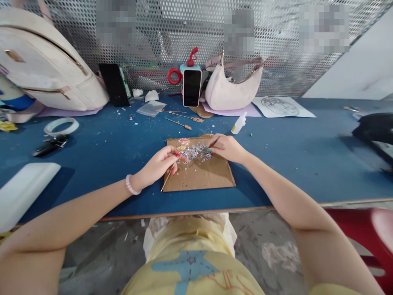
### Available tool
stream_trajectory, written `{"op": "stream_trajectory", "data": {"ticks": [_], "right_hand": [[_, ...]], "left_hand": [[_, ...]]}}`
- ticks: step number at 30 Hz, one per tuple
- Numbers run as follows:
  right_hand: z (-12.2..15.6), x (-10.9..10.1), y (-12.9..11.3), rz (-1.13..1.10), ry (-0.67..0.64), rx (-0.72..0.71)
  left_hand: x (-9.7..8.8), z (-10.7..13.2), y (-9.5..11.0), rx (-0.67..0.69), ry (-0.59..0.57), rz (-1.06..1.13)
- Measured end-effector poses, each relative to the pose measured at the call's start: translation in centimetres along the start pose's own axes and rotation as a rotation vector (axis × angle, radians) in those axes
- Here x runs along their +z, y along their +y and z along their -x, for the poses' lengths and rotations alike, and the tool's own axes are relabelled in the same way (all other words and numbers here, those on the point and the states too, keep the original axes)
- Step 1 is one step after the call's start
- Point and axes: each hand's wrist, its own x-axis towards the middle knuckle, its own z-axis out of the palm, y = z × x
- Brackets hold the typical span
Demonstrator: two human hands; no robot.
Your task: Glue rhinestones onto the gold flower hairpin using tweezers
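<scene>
A piece of brown cardboard (pixel 205 176) lies on the blue table, with a heap of small multicoloured rhinestones or beads (pixel 196 153) on its upper part. At the left edge of the cardboard, my left hand (pixel 161 164) is closed on a thin gold-coloured hair stick (pixel 166 180), whose shaft slants down toward me; its upper end is hidden by the fingers. My right hand (pixel 226 147) pinches dark tweezers (pixel 214 142) over the right side of the heap. Whether their tips hold a bead is too small to tell.
Beyond the cardboard lie more hair sticks (pixel 179 123), a clear plastic bag (pixel 150 108) and a small glue bottle (pixel 239 123). A phone (pixel 192 88), a white handbag (pixel 235 88) and a backpack (pixel 52 61) stand at the back. Left lies a tape roll (pixel 61 127).
</scene>
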Motion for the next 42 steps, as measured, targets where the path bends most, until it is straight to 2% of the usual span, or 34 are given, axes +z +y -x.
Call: {"op": "stream_trajectory", "data": {"ticks": [27,42], "right_hand": [[-0.25,-0.09,0.18,0.057,-0.059,-0.048],[-0.12,0.04,0.17,0.026,-0.038,-0.013]], "left_hand": [[-0.16,0.19,-0.06,0.005,-0.023,-0.014],[-0.1,0.08,-0.26,0.018,-0.017,-0.007]]}}
